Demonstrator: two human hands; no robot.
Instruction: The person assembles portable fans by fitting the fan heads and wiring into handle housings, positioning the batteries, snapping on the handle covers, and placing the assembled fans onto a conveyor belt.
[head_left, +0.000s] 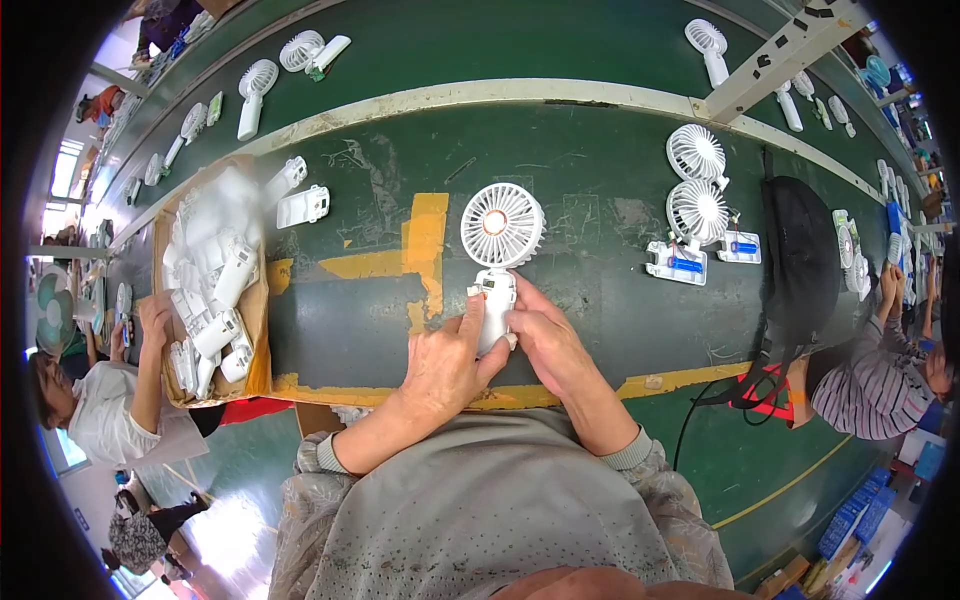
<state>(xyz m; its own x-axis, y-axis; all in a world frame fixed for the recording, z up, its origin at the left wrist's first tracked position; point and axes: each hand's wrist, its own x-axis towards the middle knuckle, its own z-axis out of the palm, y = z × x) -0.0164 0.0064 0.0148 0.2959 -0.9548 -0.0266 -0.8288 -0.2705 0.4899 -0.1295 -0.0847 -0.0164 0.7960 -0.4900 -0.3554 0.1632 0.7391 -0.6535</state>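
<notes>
Head view. White handheld fan (500,250) lies flat on the dark green bench (600,320), at centre of frame; round grille head toward 12 o'clock, handle toward 6 o'clock, just beside the yellow tape patch (425,240) at its 9 o'clock

Left hand (445,365): fingers curled, thumb and forefinger pressed on the left flank of the handle. Right hand (548,345): closed round the right flank, thumb laid on top. Both grip the handle; the head is free

Handling (judged): thin moulded plastic, light and stiff; smooth shell likely a bit slippery. Grille ribs and blades look like the fragile part, so the handle is the place to hold, as now; the neck below the grille seems the weak point under twist

Surroundings: cardboard box (170,290) of white handle shells at 9 o'clock, near; one loose white shell (302,206) at 10 o'clock. Two fan heads (697,185) with open battery halves at 2–3 o'clock, well apart. More fans on the belt (450,40) at 12 o'clock. Black bag (800,260) at 3 o'clock. Other people seated at 8 and 4 o'clock

Obstruction: none touching the fan; bench around it is bare apart from the tape
</notes>
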